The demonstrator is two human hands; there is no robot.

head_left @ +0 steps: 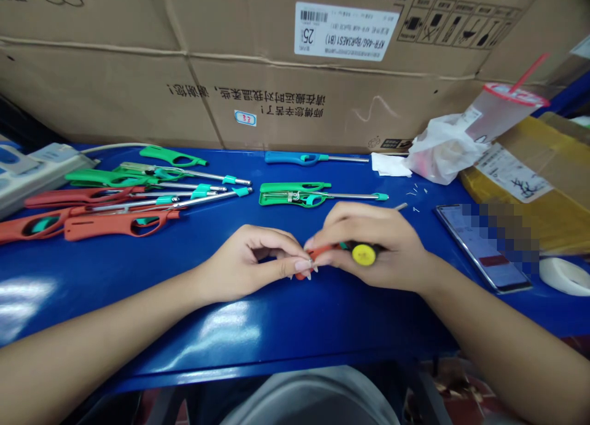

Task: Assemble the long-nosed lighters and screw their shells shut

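Observation:
Both hands meet above the blue table, on an orange long-nosed lighter [319,251] that they mostly cover. My left hand [246,262] is closed, thumb and fingertips pinching the lighter's near end. My right hand [382,244] is closed too, its thumb and forefinger pressed on the lighter beside the left fingertips. Tucked in my right palm is a dark screwdriver handle with a round yellow end [364,254]; its shaft is hidden. Just beyond lies a green lighter [295,194] with its inner parts showing. A thin metal tip [401,207] shows behind the right knuckles.
Orange lighters [122,224] and green ones [108,177] lie piled at left by a white power strip [41,173]. A blue lighter [295,158] lies before the carton [258,75]. At right are a phone [482,247], a bagged cup [500,115] and a yellow-wrapped parcel [548,142].

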